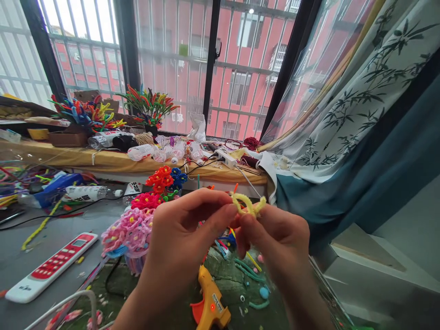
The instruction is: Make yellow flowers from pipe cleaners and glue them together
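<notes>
Left hand [184, 224] and right hand [280, 229] pinching fuzzy yellow stem [253, 209], bent into loop; plastic glue gun [210, 293] on mottled green surface [228, 275]; barred window [211, 59] beyond

- I have the pipe cleaner [245, 201] between my left hand [182, 224] and right hand [280, 233].
- Below them, on the desk [228, 274], I see the glue gun [211, 300].
- The remote [51, 266] lies left of it.
- Flowers [129, 231] stand just left of my left hand.
- Beyond, the sill [68, 158] carries bottles [140, 152], the power strip [225, 158] to their right.
- Window [172, 68] behind that, curtain [364, 98] right.
</notes>
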Motion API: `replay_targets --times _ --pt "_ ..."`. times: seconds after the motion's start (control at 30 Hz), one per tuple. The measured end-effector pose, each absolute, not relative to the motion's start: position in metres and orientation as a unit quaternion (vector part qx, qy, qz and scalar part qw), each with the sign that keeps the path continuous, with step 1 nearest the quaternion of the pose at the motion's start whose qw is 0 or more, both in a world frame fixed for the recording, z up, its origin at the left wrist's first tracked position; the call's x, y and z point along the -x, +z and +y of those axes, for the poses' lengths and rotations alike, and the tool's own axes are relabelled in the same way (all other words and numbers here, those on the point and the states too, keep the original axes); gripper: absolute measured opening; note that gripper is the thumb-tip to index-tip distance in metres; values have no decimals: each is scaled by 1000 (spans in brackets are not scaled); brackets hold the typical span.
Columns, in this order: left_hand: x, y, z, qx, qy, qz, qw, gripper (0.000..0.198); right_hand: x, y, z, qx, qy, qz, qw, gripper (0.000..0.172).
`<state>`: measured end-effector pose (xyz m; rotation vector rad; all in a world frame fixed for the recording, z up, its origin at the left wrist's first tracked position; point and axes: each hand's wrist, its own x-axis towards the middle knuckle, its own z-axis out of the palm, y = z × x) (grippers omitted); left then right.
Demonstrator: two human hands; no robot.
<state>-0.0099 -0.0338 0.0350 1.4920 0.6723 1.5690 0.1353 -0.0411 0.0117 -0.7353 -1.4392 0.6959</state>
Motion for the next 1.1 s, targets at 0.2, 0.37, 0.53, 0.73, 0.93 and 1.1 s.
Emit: replay_targets --times 0.2,0.37,0.53,0.73,0.93,1.1 --pt "9 35 -28 -585 611 225 484 13 -138 12 -39 283 506 -581 571 40" --pt "9 38 -31 -611 613 269 422 14 -139 13 -38 304 500 -588 558 44" --pt "6 37 -35 -635 642 315 291 19 -138 13 -42 383 194 -664 613 42" --pt "1 37 -38 -634 651 327 260 19 -133 17 -47 355 220 -681 601 40" --pt "-3 40 -44 -595 669 349 278 17 -130 14 -44 299 456 -593 593 42" --pt "-4 39 -45 -602 656 368 269 15 -127 10 -39 200 598 -521 575 41"
